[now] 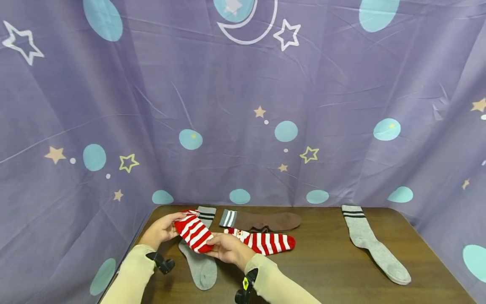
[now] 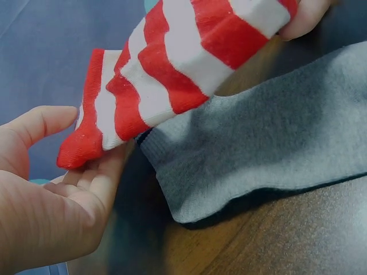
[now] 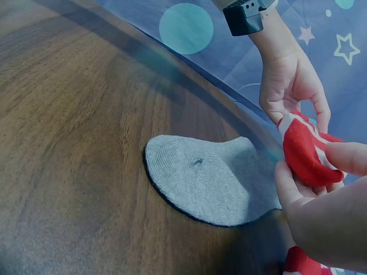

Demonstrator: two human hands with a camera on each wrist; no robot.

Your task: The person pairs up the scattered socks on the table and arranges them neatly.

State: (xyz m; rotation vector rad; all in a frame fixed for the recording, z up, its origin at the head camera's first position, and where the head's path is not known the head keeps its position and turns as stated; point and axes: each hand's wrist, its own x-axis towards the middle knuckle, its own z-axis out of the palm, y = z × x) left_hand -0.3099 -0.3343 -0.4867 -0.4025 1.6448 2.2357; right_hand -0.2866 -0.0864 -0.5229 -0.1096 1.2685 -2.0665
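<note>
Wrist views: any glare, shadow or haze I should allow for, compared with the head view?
Left wrist: pale glare on the wooden table at lower right, soft shadow over part of the grey sock; right wrist: a dark diagonal band with bluish haze across the wood; head: fairly even light, the held red-and-white striped sock small but its stripes distinct.
</note>
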